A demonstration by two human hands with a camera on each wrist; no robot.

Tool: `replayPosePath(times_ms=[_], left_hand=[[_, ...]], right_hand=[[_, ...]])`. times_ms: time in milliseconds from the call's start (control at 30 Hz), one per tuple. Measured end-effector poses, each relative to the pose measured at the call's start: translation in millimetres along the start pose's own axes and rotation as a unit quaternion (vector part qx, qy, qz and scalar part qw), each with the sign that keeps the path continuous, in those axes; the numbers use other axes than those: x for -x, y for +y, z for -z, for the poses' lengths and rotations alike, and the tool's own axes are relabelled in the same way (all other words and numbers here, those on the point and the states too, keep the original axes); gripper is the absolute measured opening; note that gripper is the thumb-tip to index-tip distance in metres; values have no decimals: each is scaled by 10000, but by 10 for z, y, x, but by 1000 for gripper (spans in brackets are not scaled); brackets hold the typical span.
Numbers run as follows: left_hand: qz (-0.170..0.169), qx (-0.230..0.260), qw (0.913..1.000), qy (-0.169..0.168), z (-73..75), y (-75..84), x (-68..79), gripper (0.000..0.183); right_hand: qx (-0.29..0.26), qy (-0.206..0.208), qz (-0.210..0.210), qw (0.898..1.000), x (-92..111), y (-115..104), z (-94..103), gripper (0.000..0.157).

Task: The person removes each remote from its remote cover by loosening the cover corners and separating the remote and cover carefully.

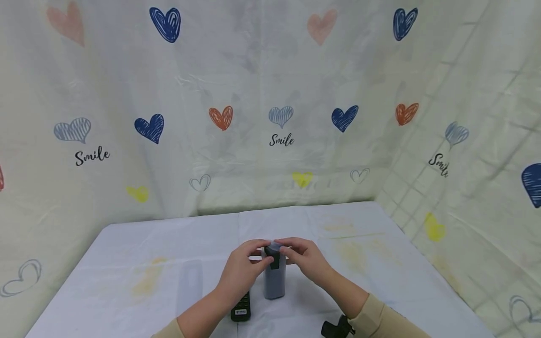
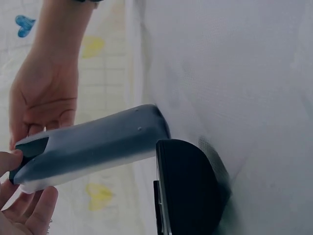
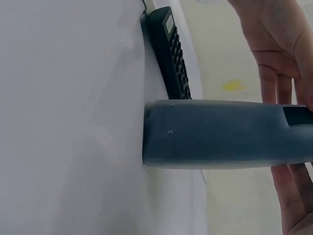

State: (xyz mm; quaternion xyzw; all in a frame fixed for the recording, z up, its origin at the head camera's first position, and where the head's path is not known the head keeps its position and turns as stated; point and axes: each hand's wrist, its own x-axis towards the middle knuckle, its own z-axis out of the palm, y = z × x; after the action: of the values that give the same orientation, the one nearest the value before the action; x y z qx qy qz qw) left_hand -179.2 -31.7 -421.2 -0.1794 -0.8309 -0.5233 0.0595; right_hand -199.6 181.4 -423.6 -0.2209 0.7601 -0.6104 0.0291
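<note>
A blue-grey translucent-edged sleeve [image 1: 274,281] with a dark panel [image 2: 32,148] near its upper end stands roughly upright in front of me. Its lower end meets the white table in the right wrist view. My left hand [image 1: 242,265] pinches the upper end from the left, thumb near the dark panel. From the right, my right hand [image 1: 307,259] holds the same end with thumb and fingers. What lies inside the sleeve is hard to tell. A black keypad handset [image 1: 241,310] lies close by, partly hidden behind my left forearm; its keys [image 3: 178,54] show in the right wrist view.
A flat translucent strip [image 1: 190,284] lies on the white-covered table [image 1: 114,253] at left. By the right sleeve is a black device [image 1: 336,327]. Behind the table hangs a heart-printed curtain [image 1: 249,159], which also runs down the right side.
</note>
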Motion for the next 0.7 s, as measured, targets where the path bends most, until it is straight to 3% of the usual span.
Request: replayPosePath(times_ms=[267, 700], left_hand=[[73, -231, 9997, -77, -27, 70, 9, 37], [25, -233, 9997, -47, -53, 84, 13, 42]], right_hand=[[40, 168, -298, 9994, -14, -84, 13, 25], [198, 377, 64, 9991, 1, -138, 1, 20]])
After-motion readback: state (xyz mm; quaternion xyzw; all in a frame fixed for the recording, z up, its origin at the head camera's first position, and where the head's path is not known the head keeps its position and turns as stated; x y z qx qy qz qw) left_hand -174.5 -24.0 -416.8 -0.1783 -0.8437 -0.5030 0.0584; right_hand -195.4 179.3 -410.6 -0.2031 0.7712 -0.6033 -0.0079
